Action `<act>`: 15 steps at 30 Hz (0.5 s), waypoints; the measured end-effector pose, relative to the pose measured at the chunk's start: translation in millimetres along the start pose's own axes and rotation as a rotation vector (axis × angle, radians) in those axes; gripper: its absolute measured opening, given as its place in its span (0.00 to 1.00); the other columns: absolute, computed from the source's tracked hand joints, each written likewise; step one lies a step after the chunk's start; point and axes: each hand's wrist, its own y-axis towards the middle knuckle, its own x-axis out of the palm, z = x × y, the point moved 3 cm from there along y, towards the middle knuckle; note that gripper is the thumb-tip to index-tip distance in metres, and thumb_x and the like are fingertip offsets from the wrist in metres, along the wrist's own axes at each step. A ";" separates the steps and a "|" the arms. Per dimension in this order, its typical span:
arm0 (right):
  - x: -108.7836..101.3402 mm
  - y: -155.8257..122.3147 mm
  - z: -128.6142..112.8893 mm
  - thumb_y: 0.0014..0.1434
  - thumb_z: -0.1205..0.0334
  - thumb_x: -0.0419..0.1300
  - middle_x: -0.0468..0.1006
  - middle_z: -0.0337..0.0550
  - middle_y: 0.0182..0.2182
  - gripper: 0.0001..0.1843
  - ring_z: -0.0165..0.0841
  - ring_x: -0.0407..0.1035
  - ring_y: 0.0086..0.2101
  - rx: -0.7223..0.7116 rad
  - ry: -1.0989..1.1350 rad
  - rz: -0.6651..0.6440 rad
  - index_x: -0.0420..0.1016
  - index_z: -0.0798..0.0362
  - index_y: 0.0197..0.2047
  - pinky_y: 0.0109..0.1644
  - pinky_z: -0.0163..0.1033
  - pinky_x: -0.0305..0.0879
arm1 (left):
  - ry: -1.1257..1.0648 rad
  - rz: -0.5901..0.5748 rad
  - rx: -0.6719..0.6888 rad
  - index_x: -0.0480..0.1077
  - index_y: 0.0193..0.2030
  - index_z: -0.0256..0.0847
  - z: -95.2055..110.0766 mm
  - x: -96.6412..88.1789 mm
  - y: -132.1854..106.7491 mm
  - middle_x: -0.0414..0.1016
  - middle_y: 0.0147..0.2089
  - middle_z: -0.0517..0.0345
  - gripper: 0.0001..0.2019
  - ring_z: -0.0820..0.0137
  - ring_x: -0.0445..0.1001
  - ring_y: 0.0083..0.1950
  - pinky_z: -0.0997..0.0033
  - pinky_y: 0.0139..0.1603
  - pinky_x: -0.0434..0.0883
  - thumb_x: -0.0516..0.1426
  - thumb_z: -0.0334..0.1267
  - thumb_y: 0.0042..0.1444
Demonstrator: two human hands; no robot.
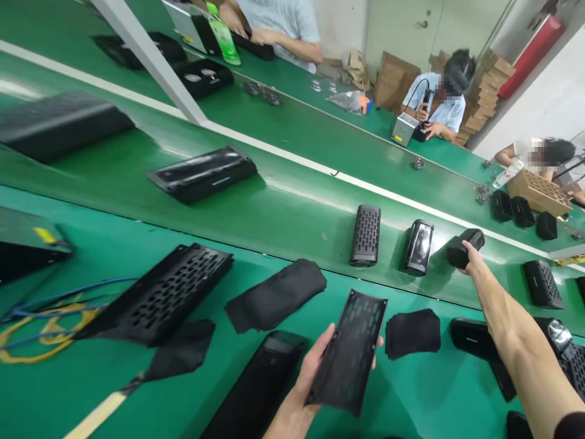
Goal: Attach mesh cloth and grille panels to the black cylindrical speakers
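Left hand [315, 366] holds perforated panel [350, 350]; right hand [470, 259] grasps black speaker [464, 247].

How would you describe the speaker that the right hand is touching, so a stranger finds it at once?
Look at the green conveyor belt running across the middle. Three black speakers lie in a row there; the right hand grips the rightmost speaker. Unlike the perforated speaker and the glossy speaker beside it, it lies tilted under the fingers.
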 end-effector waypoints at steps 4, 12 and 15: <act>-36.5 17.7 -43.3 0.59 0.33 0.62 0.83 0.43 0.37 0.28 0.40 0.78 0.36 -0.012 0.262 0.052 0.73 0.48 0.48 0.46 0.57 0.75 | 0.055 0.009 0.072 0.79 0.61 0.33 0.9 12.4 11.6 0.81 0.60 0.35 0.31 0.54 0.84 0.48 0.60 0.45 0.81 0.56 0.60 0.67; -155.5 -94.2 -117.0 0.56 0.36 0.70 0.82 0.42 0.51 0.28 0.45 0.76 0.52 -0.537 0.947 0.171 0.76 0.39 0.54 0.50 0.52 0.75 | 0.274 -0.109 0.110 0.79 0.62 0.34 -9.5 58.7 15.8 0.84 0.52 0.36 0.36 0.50 0.85 0.45 0.53 0.50 0.80 0.54 0.65 0.67; -127.6 -160.2 -109.0 0.51 0.25 0.67 0.80 0.47 0.56 0.39 0.52 0.72 0.59 -0.642 1.060 -0.013 0.77 0.37 0.59 0.55 0.59 0.73 | 0.268 -0.199 0.140 0.78 0.64 0.35 -17.7 70.4 22.0 0.84 0.54 0.37 0.36 0.50 0.85 0.47 0.51 0.52 0.80 0.53 0.66 0.67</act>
